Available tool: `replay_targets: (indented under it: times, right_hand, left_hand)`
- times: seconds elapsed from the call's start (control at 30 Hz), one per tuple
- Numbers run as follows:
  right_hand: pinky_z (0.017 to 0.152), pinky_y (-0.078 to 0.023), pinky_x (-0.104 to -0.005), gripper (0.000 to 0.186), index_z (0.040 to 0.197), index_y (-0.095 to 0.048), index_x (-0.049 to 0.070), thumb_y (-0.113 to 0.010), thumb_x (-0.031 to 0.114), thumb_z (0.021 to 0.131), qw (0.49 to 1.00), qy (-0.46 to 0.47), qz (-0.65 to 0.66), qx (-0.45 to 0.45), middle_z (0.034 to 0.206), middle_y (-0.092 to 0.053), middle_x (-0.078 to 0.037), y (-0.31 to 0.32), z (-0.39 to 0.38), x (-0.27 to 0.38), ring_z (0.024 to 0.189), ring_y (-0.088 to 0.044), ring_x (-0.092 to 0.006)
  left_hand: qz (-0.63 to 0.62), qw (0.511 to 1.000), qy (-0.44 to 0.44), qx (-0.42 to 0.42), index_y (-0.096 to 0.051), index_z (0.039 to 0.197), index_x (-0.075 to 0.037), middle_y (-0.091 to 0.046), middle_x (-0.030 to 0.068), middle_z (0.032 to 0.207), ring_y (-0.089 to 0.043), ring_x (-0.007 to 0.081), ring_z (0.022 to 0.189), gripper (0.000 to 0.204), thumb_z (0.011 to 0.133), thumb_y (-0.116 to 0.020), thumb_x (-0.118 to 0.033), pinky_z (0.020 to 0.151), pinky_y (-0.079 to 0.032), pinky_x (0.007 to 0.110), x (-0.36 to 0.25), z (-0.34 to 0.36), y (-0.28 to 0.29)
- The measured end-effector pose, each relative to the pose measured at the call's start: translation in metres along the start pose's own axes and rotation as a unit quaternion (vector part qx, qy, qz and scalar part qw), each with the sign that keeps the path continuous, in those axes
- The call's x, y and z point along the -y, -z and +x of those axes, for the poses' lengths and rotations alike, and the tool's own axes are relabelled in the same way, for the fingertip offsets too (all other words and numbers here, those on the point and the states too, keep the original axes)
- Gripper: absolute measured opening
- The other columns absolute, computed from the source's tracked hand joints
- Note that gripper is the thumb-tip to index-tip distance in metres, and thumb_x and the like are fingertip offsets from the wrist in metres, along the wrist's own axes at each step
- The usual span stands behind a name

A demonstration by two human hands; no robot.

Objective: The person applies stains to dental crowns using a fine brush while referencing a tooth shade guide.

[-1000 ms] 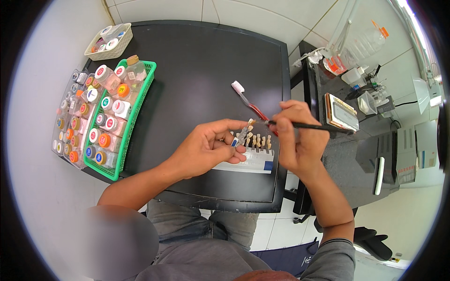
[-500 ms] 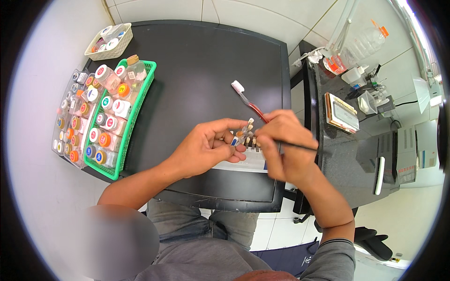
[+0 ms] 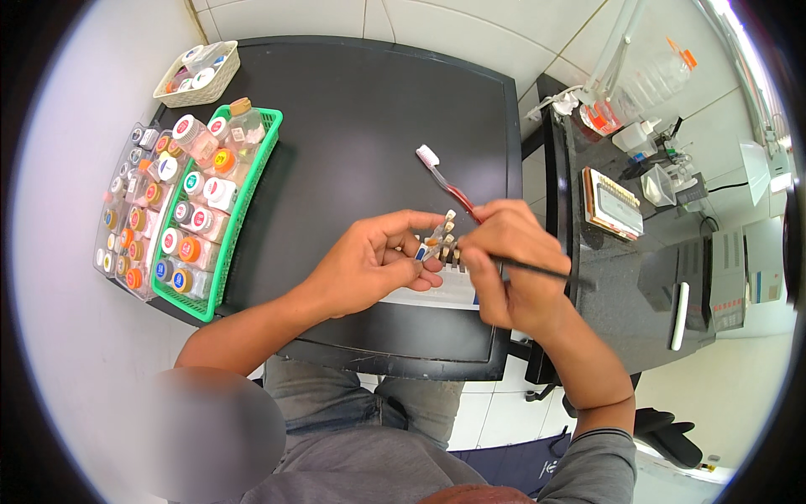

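Nearby, a toothbrush (image 3: 454, 194) runs behind the right grip (image 3: 519, 262) pinching a brush (image 3: 537, 268); left grip (image 3: 374, 265) pinches tooth-shaped tabs (image 3: 450, 216).

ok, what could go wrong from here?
The left hand holds small tooth-shaped pieces at its fingertips; one could slip out. The right hand grips a thin dark tool close by, which might knock one loose. The toothbrush is partly hidden by that hand and might get bumped.

Black bench (image 3: 353, 126), laden
Green basket (image 3: 243, 218) and cream basket (image 3: 211, 91) stand left; toothbrush (image 3: 442, 179) and white holder (image 3: 445, 294) lie right.
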State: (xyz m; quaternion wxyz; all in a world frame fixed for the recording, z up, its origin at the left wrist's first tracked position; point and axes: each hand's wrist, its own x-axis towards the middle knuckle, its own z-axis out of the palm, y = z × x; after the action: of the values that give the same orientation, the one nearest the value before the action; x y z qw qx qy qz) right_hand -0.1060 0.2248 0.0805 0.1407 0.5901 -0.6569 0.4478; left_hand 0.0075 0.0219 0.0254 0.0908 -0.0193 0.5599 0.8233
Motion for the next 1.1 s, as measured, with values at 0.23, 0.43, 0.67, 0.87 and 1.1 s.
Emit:
replay_targets:
  times: [0.23,0.43,0.67,0.87,1.1]
  right_hand:
    - [0.088,-0.061,-0.0484,0.006,0.092,-0.073,-0.003,-0.077,-0.008,0.09,0.999,0.008,0.033,0.018,0.084,-0.072,-0.011,-0.002,0.001,0.006,0.07,-0.068,-0.0294]
    - [0.086,-0.061,-0.048,0.007,0.09,-0.072,-0.003,-0.077,-0.009,0.089,1.0,-0.009,-0.002,-0.004,0.083,-0.072,-0.011,0.006,-0.002,-0.004,0.069,-0.068,-0.0294]
    - [0.085,-0.061,-0.0478,0.007,0.09,-0.072,-0.003,-0.076,-0.009,0.089,0.999,-0.011,-0.03,-0.016,0.082,-0.072,-0.011,0.006,-0.003,-0.008,0.069,-0.067,-0.0285]
    - [0.087,-0.061,-0.047,0.008,0.09,-0.072,-0.002,-0.075,-0.009,0.09,0.998,-0.007,-0.062,-0.017,0.082,-0.072,-0.011,0.005,-0.001,-0.011,0.068,-0.066,-0.0268]
    - [0.083,-0.061,-0.0463,0.006,0.091,-0.071,-0.004,-0.076,-0.009,0.09,0.999,-0.025,-0.035,-0.02,0.082,-0.071,-0.012,0.005,-0.003,-0.01,0.07,-0.067,-0.0288]
  left_hand:
    - [-0.003,1.0,0.002,-0.002,-0.05,0.157,0.006,-0.071,0.017,0.115,-0.076,0.0223,0.109,0.056,0.101,-0.053,0.008,0.101,-0.066,0.036,-0.001,0.0,0.0]
    - [-0.004,1.0,-0.002,-0.003,-0.05,0.157,0.006,-0.071,0.0162,0.116,-0.076,0.0221,0.11,0.056,0.101,-0.053,0.008,0.101,-0.066,0.036,0.0,0.0,0.001]
    - [0.003,1.0,-0.01,-0.006,-0.051,0.159,0.001,-0.073,0.0131,0.114,-0.078,0.025,0.107,0.059,0.1,-0.055,0.009,0.099,-0.066,0.036,0.005,0.002,0.003]
    - [0.004,1.0,-0.021,-0.012,-0.051,0.158,0.002,-0.073,0.0141,0.114,-0.078,0.025,0.107,0.059,0.1,-0.055,0.009,0.098,-0.066,0.036,0.006,0.0,0.003]
    - [0.0,1.0,-0.021,-0.013,-0.052,0.158,0.002,-0.073,0.015,0.115,-0.078,0.025,0.108,0.058,0.1,-0.055,0.009,0.098,-0.066,0.037,0.004,0.0,0.003]
